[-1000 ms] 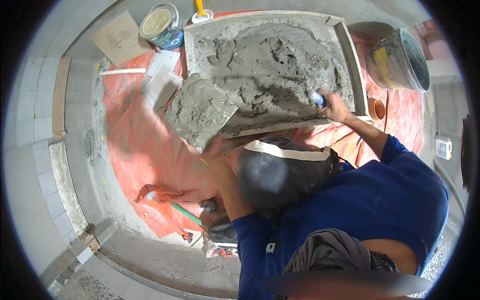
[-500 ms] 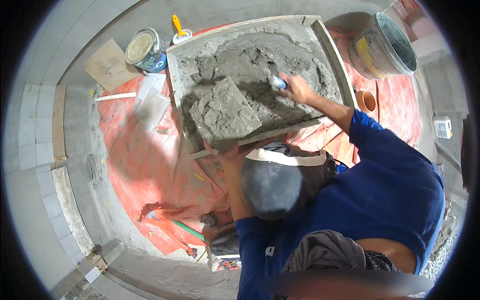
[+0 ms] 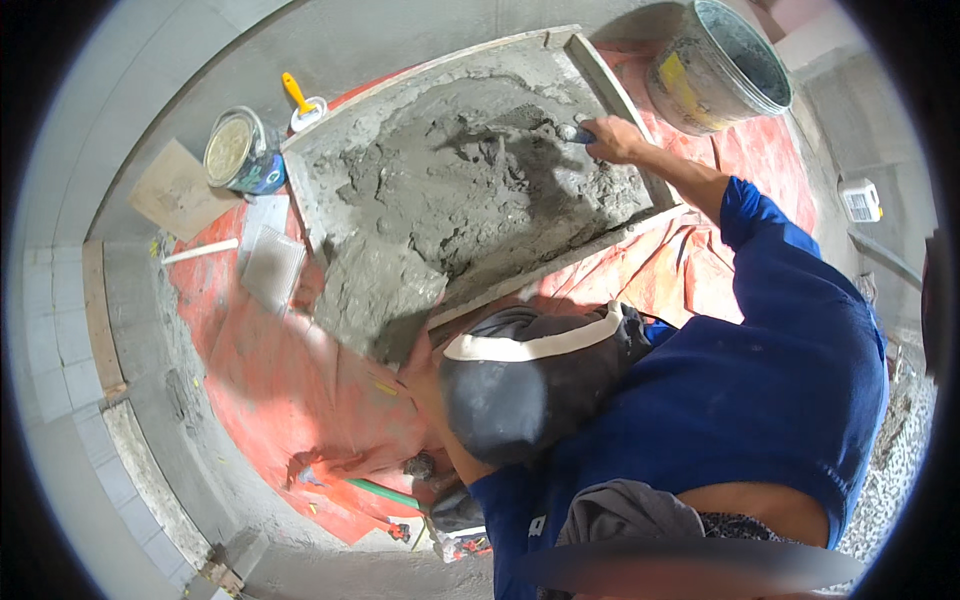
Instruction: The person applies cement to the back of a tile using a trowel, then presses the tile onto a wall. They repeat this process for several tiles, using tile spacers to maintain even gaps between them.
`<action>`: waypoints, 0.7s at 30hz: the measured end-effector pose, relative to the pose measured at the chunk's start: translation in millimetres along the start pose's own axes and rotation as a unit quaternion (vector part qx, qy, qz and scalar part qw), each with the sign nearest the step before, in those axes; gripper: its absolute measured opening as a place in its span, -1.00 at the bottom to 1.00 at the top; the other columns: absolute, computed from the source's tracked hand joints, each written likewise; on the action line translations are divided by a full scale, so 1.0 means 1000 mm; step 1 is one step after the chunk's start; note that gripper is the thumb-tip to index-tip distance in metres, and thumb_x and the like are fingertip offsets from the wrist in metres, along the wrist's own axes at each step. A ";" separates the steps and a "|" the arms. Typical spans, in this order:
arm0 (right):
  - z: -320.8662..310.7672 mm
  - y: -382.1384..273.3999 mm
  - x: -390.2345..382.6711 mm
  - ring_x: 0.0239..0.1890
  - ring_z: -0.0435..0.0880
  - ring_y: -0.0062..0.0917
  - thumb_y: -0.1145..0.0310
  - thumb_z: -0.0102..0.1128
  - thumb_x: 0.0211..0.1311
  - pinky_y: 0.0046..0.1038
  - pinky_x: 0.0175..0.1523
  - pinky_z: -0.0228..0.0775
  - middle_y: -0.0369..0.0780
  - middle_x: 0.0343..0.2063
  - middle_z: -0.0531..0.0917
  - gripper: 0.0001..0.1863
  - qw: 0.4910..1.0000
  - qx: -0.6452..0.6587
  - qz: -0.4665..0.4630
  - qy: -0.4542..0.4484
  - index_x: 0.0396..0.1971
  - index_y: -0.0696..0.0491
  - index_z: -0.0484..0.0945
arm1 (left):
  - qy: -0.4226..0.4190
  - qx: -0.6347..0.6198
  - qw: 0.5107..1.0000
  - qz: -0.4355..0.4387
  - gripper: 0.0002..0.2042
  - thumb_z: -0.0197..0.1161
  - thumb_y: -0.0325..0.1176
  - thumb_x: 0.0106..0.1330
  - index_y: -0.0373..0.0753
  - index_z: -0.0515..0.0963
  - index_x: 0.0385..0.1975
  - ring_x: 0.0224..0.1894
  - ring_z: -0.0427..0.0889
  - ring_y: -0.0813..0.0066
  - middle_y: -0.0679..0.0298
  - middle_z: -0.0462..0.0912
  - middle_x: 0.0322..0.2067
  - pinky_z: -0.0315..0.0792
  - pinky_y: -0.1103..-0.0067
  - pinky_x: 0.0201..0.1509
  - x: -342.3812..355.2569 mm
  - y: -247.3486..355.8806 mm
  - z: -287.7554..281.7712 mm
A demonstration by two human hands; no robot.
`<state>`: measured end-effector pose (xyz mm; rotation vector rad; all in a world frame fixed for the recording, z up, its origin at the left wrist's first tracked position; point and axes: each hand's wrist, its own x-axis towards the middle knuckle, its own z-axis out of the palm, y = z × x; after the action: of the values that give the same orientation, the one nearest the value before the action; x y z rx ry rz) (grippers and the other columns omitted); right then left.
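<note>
My right hand (image 3: 612, 140) is closed around the blue handle of a trowel (image 3: 577, 134), whose blade lies in the wet grey mortar (image 3: 440, 190) near the right side of a shallow wooden-edged mixing tray (image 3: 612, 78). Over the tray's near left corner is a flat board heaped with mortar (image 3: 378, 290). My left hand (image 3: 418, 368) holds this board at its near edge, fingers mostly hidden beneath it. The board looks tilted down to the left.
Beyond the tray's right end stands a large bucket (image 3: 700, 85). To the left are a lidded pail (image 3: 235, 150), a yellow-handled tool (image 3: 297, 93), a notched trowel (image 3: 272, 270) and a white stick (image 3: 200, 251). Red sheeting (image 3: 270, 370) covers the floor. A black kneepad (image 3: 495, 400) sits before the tray.
My right hand and the trowel have moved right and farther away through the mortar. The loaded board has shifted left and nearer, uncovering more of the tray. The whole view has swung slightly.
</note>
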<state>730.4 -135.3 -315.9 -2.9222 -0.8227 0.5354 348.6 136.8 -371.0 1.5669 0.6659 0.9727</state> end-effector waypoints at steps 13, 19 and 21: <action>0.036 0.082 0.001 -0.51 0.69 -0.19 0.53 -0.07 0.05 -0.20 -0.46 0.54 0.04 -0.47 0.63 -0.67 0.995 0.005 0.096 0.037 -0.11 0.13 0.42 | 0.028 -0.054 0.997 -0.038 -0.26 0.46 -0.25 -0.03 -0.29 0.28 0.19 0.19 0.40 0.20 0.07 0.40 0.14 0.28 0.22 0.27 0.003 0.004 -0.019; 0.064 0.037 0.017 -0.34 0.70 -0.17 0.42 0.02 0.07 -0.23 -0.36 0.54 0.07 -0.33 0.63 -0.62 0.976 0.112 0.157 -0.102 -0.07 0.23 0.38 | 0.036 -0.064 0.996 -0.044 -0.24 0.46 -0.23 -0.03 -0.28 0.26 0.20 0.19 0.40 0.20 0.07 0.39 0.16 0.27 0.21 0.27 0.003 0.007 -0.024; 0.072 0.018 0.001 -0.31 0.70 -0.21 0.36 0.10 0.04 -0.25 -0.32 0.54 0.06 -0.32 0.64 -0.58 0.965 0.172 0.159 -0.116 -0.10 0.27 0.40 | 0.043 -0.070 0.996 -0.044 -0.24 0.46 -0.23 -0.03 -0.27 0.26 0.21 0.20 0.40 0.20 0.07 0.38 0.16 0.27 0.20 0.27 0.004 0.008 -0.027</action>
<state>714.8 -152.6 -386.5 -2.7030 -0.2346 0.9505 327.2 152.1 -360.7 1.3694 0.7054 1.0038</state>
